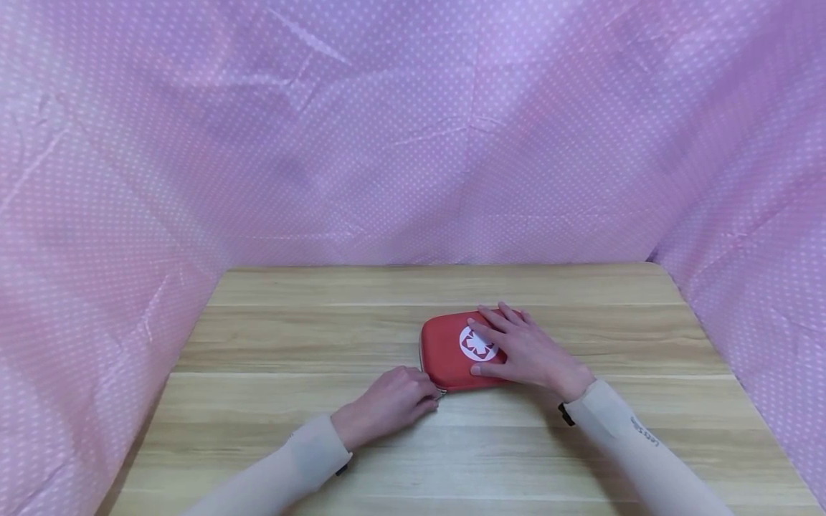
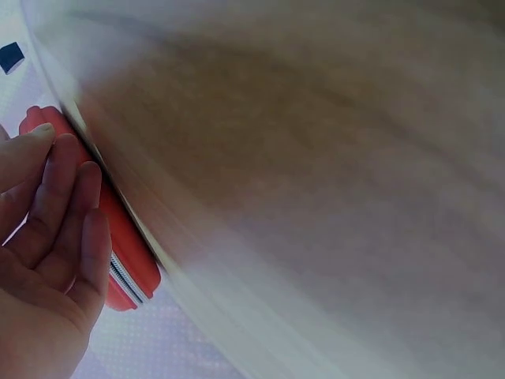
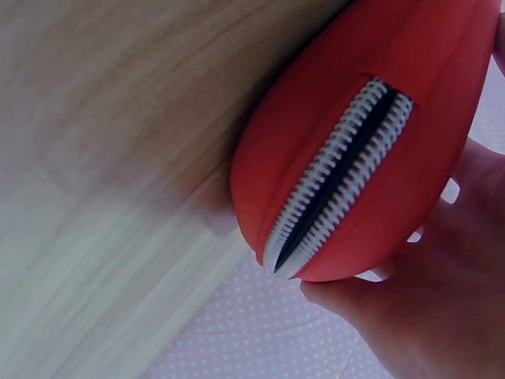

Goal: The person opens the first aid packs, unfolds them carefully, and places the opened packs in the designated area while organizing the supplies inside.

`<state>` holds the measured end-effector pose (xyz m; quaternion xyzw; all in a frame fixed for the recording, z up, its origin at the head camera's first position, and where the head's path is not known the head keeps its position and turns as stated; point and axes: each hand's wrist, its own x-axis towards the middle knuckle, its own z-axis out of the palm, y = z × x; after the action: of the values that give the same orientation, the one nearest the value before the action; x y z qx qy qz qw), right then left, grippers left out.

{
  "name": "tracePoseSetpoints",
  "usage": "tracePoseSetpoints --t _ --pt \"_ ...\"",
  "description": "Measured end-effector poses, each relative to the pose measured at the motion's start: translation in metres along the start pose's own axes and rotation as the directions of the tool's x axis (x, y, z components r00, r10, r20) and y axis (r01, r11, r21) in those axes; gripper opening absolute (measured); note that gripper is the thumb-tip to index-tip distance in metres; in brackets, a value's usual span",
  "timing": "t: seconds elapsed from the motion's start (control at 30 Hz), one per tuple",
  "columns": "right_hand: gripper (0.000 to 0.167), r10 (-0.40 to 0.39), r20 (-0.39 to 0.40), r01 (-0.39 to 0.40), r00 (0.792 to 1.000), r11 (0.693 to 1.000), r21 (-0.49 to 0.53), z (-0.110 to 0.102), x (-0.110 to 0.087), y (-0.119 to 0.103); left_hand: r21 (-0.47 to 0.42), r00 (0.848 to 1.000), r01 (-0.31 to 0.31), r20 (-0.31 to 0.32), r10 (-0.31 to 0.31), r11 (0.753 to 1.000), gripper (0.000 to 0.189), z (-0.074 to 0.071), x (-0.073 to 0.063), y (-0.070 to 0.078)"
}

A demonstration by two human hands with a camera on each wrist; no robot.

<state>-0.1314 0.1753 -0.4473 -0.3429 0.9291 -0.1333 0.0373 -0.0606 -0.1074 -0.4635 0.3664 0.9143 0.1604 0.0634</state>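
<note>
Red case (image 1: 445, 351), lower ctr of head view, looked light & semi-stiff, prob. best held by its sides, while R hand (image 1: 525, 351) spread its fingers over top & L hand (image 1: 393, 403) pinched zip (image 3: 322, 172).

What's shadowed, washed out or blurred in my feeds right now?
Head: soft shadow beneath the right sleeve, pale sheen on the tabletop in front of the red case; left wrist: tabletop blurred, brown shade fading into pale haze; right wrist: zipper teeth fairly crisp, tabletop soft, darker beside the red case.
</note>
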Motion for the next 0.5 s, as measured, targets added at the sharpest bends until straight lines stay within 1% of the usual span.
tracePoseSetpoints --t 0.1,0.17,0.33,0.4,0.5 --pt "0.089 -0.008 -0.004 0.008 1.000 1.000 -0.009 0.0005 -0.0006 0.0002 0.035 0.999 -0.022 -0.024 0.023 0.999 0.015 0.0007 -0.0001 0.0004" --pt "0.089 -0.011 -0.007 0.011 1.000 1.000 -0.015 0.0009 -0.0010 0.0008 0.070 0.997 -0.048 -0.052 0.052 0.996 0.015 0.0006 -0.0003 0.0003" --pt "0.090 -0.012 -0.004 0.012 1.000 1.000 -0.021 0.0015 -0.0014 0.0019 0.174 0.985 -0.104 -0.121 0.127 0.979 0.020 -0.0018 -0.0011 -0.0018" --pt "0.091 -0.010 0.000 0.010 1.000 1.000 -0.021 0.0016 -0.0014 0.0023 0.195 0.980 -0.108 -0.146 0.138 0.975 0.022 -0.0042 -0.0009 -0.0033" --pt "0.091 -0.007 0.003 0.007 1.000 1.000 -0.020 0.0020 -0.0012 0.0028 0.190 0.971 -0.090 -0.200 0.128 0.978 0.023 -0.0088 0.0009 -0.0068"
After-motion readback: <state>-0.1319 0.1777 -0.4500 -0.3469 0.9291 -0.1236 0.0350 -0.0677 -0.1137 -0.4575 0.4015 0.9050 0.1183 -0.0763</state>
